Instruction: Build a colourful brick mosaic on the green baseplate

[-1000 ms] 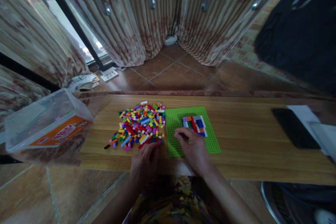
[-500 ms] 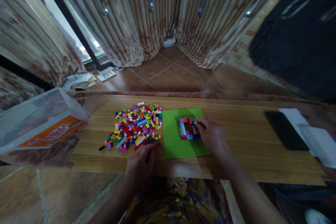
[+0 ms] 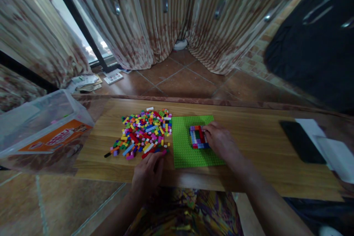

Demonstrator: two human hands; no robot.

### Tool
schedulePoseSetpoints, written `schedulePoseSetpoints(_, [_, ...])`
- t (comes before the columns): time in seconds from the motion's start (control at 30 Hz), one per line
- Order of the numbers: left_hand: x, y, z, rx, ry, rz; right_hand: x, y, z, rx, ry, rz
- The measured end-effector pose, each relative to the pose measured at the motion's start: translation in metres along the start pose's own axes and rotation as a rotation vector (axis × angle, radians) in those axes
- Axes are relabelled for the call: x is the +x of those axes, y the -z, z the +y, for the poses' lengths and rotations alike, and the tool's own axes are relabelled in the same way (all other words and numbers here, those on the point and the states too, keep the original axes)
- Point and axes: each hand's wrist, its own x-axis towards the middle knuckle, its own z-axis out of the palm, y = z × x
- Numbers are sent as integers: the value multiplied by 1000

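On the green studded baseplate [image 3: 182, 155] stands a low frame of building bricks [image 3: 195, 146] in red, blue, purple and pale blue. My right hand [image 3: 221, 142] is over the frame's right side, its thumb and fingers pinched on a small pale brick that they mostly cover. My left hand [image 3: 146, 172] rests at the front of the loose brick pile [image 3: 143, 129], fingers curled together. A magenta brick [image 3: 164, 152] shows at its fingertips. The palm side of both hands is hidden.
A clear plastic box [image 3: 80, 108] with an orange label stands at the left end of the wooden table [image 3: 257, 147]. At the right end lie a dark flat object [image 3: 301, 142] and white sheets [image 3: 336, 155]. Striped curtains [image 3: 163, 22] hang beyond.
My right hand has shifted slightly left, with its fingertips lower against the frame's right side. My left hand stays in place. The whole view has shifted a little.
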Motion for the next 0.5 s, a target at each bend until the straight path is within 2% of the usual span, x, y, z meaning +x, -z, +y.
schedulePoseSetpoints(0.17, [1, 2, 2, -2, 7, -11, 0, -6, -2, 6, -20, 69])
schedulePoseSetpoints(0.33, [0, 1, 1, -3, 4, -8, -4, -12, 2, 106, -20, 161])
schedulePoseSetpoints(0.5, [-1, 0, 0, -5, 8, -18, -10, -13, 6, 270, -158, 282])
